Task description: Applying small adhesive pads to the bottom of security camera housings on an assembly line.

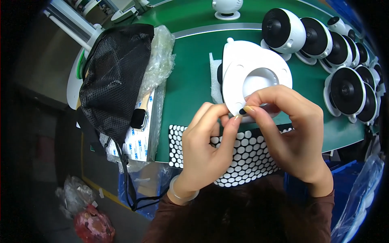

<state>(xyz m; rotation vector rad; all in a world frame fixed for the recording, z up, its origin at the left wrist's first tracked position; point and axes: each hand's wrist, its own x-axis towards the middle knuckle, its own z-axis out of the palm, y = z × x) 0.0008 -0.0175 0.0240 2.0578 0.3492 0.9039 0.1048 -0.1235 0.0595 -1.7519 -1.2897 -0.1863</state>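
Observation:
A white plastic housing (257,52) with a round recess lies in front of me, its narrow end toward my hands. Just over that end, my right hand (296,129) pinches a small black pad (242,111) between thumb and forefinger. My left hand (206,141) meets it there, with thumb and forefinger closed at the same spot; whatever they hold is too small to make out. Under both hands is a dark sheet of round white-faced pads (247,156), partly covered by them. Beside the housing's left side stands a strip of pale foam (215,79).
Several white camera-like units with black round fronts (279,30) crowd the right side of the green table (190,81). At left, a black mesh bag (117,77) and bubble wrap (160,56) lie by a smartwatch (138,118). Another white unit (227,8) stands at the back.

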